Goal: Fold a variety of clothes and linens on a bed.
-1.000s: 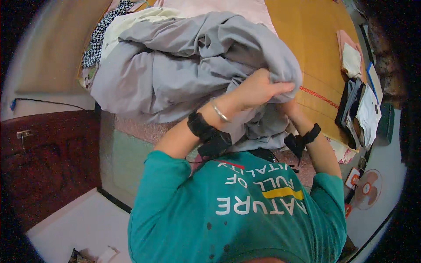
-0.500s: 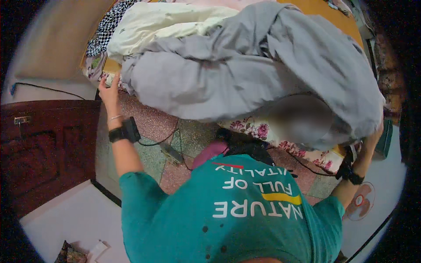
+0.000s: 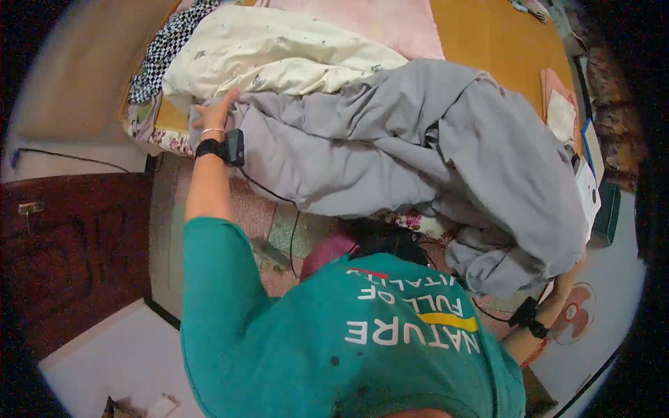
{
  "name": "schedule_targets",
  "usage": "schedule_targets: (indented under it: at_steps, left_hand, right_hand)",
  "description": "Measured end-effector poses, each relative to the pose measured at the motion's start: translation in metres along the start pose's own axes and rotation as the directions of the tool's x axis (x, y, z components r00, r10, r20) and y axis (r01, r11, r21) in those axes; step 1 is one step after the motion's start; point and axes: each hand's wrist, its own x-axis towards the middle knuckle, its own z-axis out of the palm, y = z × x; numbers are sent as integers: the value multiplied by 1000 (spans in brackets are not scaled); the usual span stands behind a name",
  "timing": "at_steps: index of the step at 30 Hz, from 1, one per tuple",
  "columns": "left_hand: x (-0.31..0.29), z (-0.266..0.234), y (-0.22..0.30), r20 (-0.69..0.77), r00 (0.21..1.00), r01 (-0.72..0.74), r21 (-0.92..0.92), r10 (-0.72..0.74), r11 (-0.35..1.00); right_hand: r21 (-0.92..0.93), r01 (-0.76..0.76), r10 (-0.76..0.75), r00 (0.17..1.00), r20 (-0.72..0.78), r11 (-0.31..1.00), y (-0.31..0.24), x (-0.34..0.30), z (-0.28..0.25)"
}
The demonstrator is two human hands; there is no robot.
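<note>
A bunched grey blanket (image 3: 390, 160) lies across the near part of the bed and hangs over its front edge. My left hand (image 3: 216, 113) rests on the blanket's left end, fingers apart, beside a cream patterned cover (image 3: 279, 52). At the far right, my right hand (image 3: 580, 266) is against the blanket's lower right side. Cloth hides its fingers, so its grip cannot be made out. A strap with a dark device is around each wrist.
Beyond the covers are a pink sheet (image 3: 397, 24) and the bed's yellow-brown surface (image 3: 495, 42). Checkered cloth (image 3: 167, 59) lies at the back left. A fan (image 3: 575, 313) stands right, and a dark red door (image 3: 77, 251) is left. A cable (image 3: 293, 240) hangs from my left wrist.
My left hand has moved right onto the blanket's end. The blanket's right side has come lower and nearer with my right hand, uncovering more of the cream cover, pink sheet and bed.
</note>
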Motion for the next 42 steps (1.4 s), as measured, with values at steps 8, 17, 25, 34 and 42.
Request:
schedule_targets:
  at_steps: [8, 17, 25, 34, 42]
  left_hand:
    - [40, 21, -31, 553, 803, -504, 433, 222, 748]
    - [-45, -112, 157, 369, 799, 106, -864, 475, 493]
    - [143, -309, 280, -322, 646, -727, -536, 692, 429]
    - [152, -219, 146, -381, 222, -885, 307, 897, 349]
    - [-162, -49, 55, 734, 526, 258, -619, 429, 742]
  right_hand:
    - [-79, -9, 18, 993, 117, 997, -148, -7, 65]
    - [1, 158, -158, 986, -61, 987, -81, 120, 40]
    - [386, 159, -107, 983, -151, 909, -240, 186, 30]
    - [265, -93, 89, 996, 24, 960, -222, 223, 178]
    - [319, 346, -470, 645, 602, 882, -366, 39, 262]
